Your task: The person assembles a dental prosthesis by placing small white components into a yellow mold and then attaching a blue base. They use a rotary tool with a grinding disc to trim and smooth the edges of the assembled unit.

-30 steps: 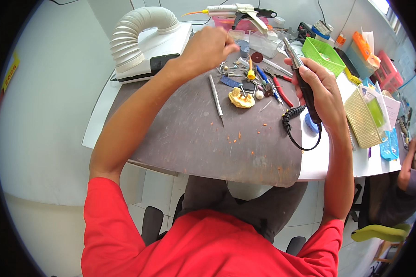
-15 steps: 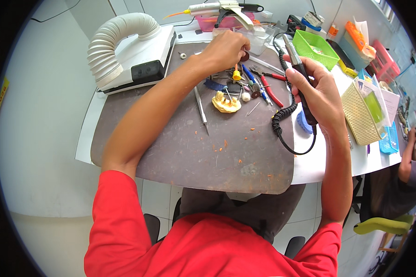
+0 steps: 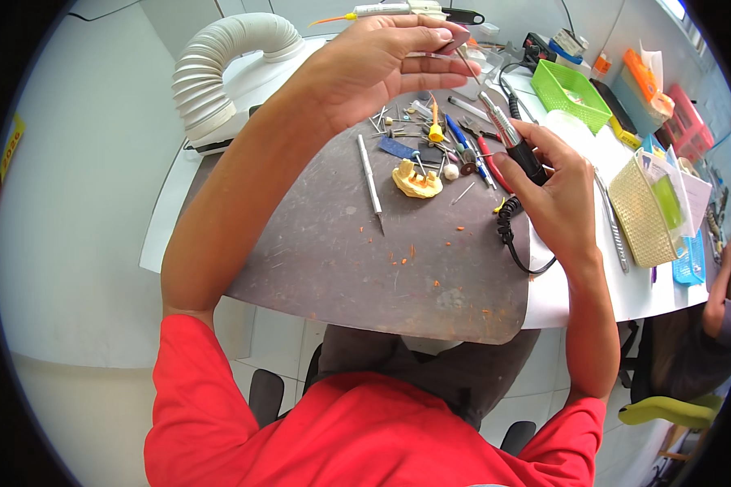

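Observation:
A dark reddish cutting disc (image 3: 459, 39) on a thin metal shank is pinched between the thumb and fingers of my left hand (image 3: 373, 65), the other fingers stretched out. The shank slants down to the nose of a rotary handpiece (image 3: 503, 126); whether it touches or enters it I cannot tell. My right hand (image 3: 556, 174) is wrapped round the handpiece's black grip, its silver end tilted up to the left. Below them lie a yellow dental model (image 3: 416, 180), a slim silver knife (image 3: 368, 174), a yellow-tipped piece (image 3: 436, 130) and red-handled pliers (image 3: 493, 158).
Loose burs and small tools lie behind the model, with orange shavings (image 3: 437, 283) on the grey mat. A white unit with a ribbed hose (image 3: 199, 77) stands at the left. Green (image 3: 572, 93) and cream (image 3: 641, 207) baskets line the right side. The handpiece's coiled cord (image 3: 507, 223) hangs below my right hand.
My left hand has risen from the far tools with the disc and come toward the handpiece. My right hand has moved slightly down, tipping the handpiece's nose left toward the shank.

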`<move>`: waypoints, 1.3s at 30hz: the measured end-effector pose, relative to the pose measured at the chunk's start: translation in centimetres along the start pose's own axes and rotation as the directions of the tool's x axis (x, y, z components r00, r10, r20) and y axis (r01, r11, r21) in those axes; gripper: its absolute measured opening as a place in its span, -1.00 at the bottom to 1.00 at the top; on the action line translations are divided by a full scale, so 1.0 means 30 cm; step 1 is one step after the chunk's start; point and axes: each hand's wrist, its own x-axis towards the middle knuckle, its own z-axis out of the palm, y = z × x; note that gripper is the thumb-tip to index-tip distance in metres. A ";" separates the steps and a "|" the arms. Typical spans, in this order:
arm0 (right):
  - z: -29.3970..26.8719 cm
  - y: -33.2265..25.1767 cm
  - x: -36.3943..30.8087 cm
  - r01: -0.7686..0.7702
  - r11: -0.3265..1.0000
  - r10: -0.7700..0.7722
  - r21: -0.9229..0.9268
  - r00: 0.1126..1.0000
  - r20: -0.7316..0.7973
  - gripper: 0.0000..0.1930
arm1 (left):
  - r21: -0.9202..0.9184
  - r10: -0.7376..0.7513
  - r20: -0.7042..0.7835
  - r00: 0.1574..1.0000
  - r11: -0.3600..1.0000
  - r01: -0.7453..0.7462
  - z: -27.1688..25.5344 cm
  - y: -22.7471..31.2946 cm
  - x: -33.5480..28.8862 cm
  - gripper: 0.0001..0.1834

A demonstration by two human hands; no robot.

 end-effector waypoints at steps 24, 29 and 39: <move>0.010 -0.013 -0.001 0.041 0.999 -0.041 -0.005 0.997 -0.058 -0.66 | -0.068 -0.129 0.012 0.992 0.989 0.130 0.017 -0.009 -0.018 -0.65; 0.015 0.001 -0.002 0.024 0.998 -0.021 0.051 0.999 -0.045 -0.65 | -0.118 -0.153 0.070 0.986 0.980 0.161 0.001 -0.032 -0.011 -0.67; 0.011 0.002 -0.006 0.001 0.998 0.002 0.056 0.999 -0.052 -0.63 | -0.115 -0.155 0.040 0.987 0.981 0.158 0.025 -0.049 -0.016 -0.63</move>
